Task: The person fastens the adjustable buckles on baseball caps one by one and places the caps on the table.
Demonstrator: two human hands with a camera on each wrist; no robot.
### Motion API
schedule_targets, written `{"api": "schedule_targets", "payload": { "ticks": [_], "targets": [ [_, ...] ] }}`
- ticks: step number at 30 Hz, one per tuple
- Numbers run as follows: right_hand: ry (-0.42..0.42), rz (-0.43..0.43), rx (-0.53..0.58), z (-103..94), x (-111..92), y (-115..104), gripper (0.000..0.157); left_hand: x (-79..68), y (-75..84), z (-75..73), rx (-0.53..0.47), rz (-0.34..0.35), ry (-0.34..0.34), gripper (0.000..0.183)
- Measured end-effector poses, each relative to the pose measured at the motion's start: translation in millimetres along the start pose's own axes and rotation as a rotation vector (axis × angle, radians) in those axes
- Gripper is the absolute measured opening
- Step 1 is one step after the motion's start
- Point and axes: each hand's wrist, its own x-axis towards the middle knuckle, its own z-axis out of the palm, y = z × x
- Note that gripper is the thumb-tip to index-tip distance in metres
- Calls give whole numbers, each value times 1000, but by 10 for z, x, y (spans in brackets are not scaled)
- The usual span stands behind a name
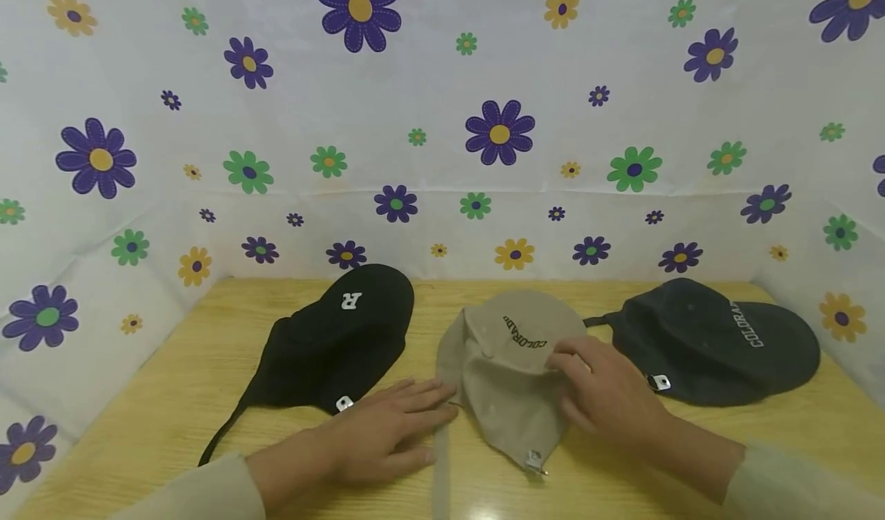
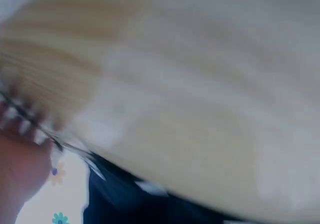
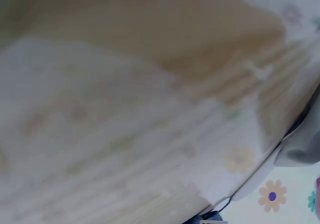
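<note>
A beige cap (image 1: 518, 366) with dark curved lettering lies at the middle of the table, its brim away from me. Its metal buckle (image 1: 535, 461) points toward the front, and a beige strap (image 1: 441, 466) runs down from its left side. My left hand (image 1: 387, 432) lies palm down with straight fingers, fingertips right at the cap's left edge. On the other side my right hand (image 1: 611, 393) pinches the cap's right side between curled fingers and thumb. Part of the left hand (image 2: 22, 169) shows blurred in the left wrist view.
A black cap (image 1: 332, 343) with a white letter lies to the left, its strap trailing toward the front. On the right is a dark grey cap (image 1: 712, 351) with lettering. A flower-patterned white cloth (image 1: 429, 90) hangs behind the wooden table (image 1: 166, 397).
</note>
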Motion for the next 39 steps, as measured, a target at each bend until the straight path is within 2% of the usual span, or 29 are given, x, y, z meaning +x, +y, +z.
{"api": "schedule_targets", "payload": {
  "ticks": [2, 4, 6, 8, 11, 13, 16, 20, 23, 25, 27, 28, 29, 33, 34, 36, 39],
  "targets": [
    [47, -137, 61, -8, -19, -37, 20, 42, 113, 9, -11, -52, 24, 51],
    [53, -274, 120, -13, -35, -86, 17, 91, 246, 30, -18, -72, 75, 44],
    [27, -380, 164, -15, -50, -138, 16, 143, 370, 72, -3, -39, 152, 34],
    [-7, -439, 196, -16, -69, -183, 18, 204, 471, 129, 15, 38, 247, 22],
    [-58, -463, 246, -17, -104, -220, 24, 284, 584, 212, 23, 125, 371, 9],
    [-74, -461, 273, -15, -121, -223, 25, 334, 645, 253, -13, 139, 427, 9],
    [-79, -455, 288, -9, -138, -215, 24, 380, 736, 281, -110, 93, 433, 8],
    [-89, -450, 311, 3, -169, -194, 21, 431, 859, 280, -272, 33, 381, 7],
    [-124, -441, 369, 12, -190, -172, 19, 460, 956, 277, -449, -28, 354, 11],
    [-149, -435, 413, 16, -196, -161, 19, 467, 1016, 280, -577, -88, 361, 14],
    [-161, -433, 431, 18, -195, -159, 20, 462, 1060, 290, -628, -123, 382, 16],
    [-161, -443, 429, 19, -193, -160, 21, 457, 1070, 294, -609, -121, 388, 17],
    [-159, -456, 421, 18, -189, -160, 22, 451, 1071, 298, -546, -101, 395, 16],
    [-163, -527, 344, -11, -166, -159, 28, 449, 991, 309, -159, 82, 459, 10],
    [-169, -545, 327, -23, -159, -157, 30, 453, 962, 304, -74, 108, 469, 9],
    [-199, -551, 288, -53, -154, -152, 34, 462, 920, 285, 10, 114, 465, 10],
    [-242, -541, 254, -81, -154, -151, 38, 475, 879, 267, 34, 66, 403, 12]
  ]
}}
